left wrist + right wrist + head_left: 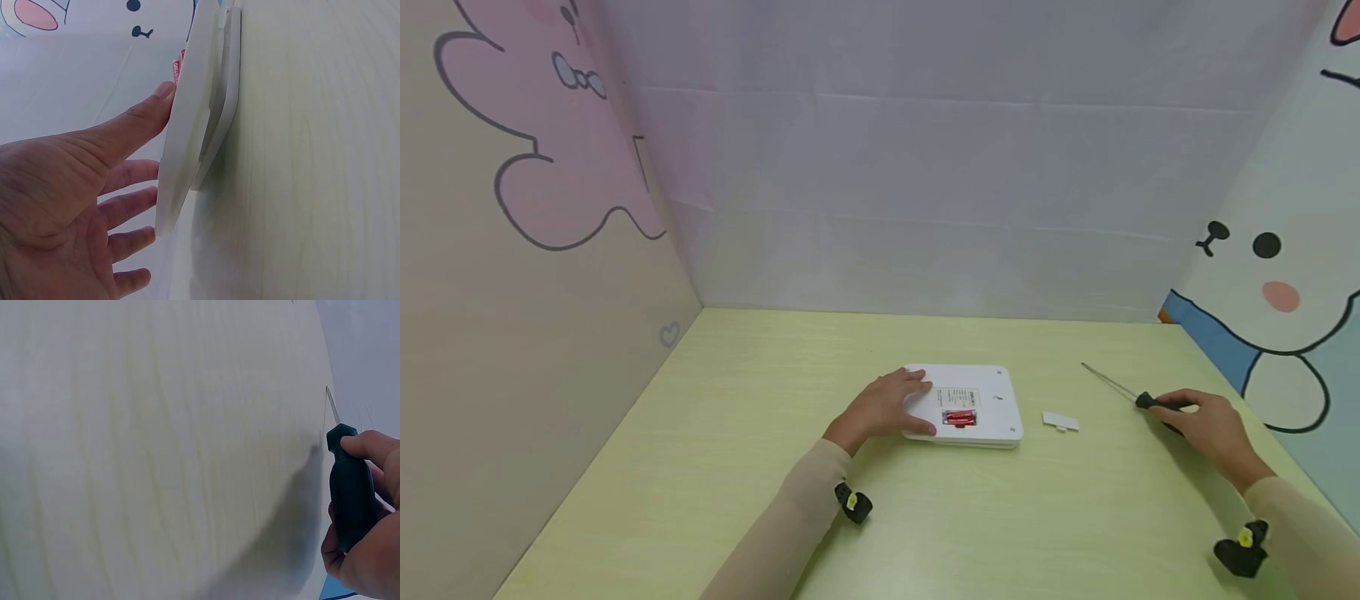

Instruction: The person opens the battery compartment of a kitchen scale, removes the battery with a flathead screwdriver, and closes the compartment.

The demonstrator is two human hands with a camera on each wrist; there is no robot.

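A flat white device [1003, 400] lies label side up on the table. Red batteries [959, 417] sit in its uncovered compartment. My left hand [886, 407] rests on the device's left end, fingers spread and thumb near the front edge. In the left wrist view, the thumb [140, 122] and fingers touch one face of the device [187, 125], which shows two layers from the side. My right hand [1213, 429] grips the dark handle of a screwdriver [351, 494]. Its thin shaft points away and to the left, and the tip looks close to the tabletop.
A small white battery cover [1060, 422] with a tab lies between the device and the screwdriver. The pale wood-grain table [760, 367] meets a plain sheet [925, 167] at the back. Panels with cartoon animals [1300, 250] stand at both sides.
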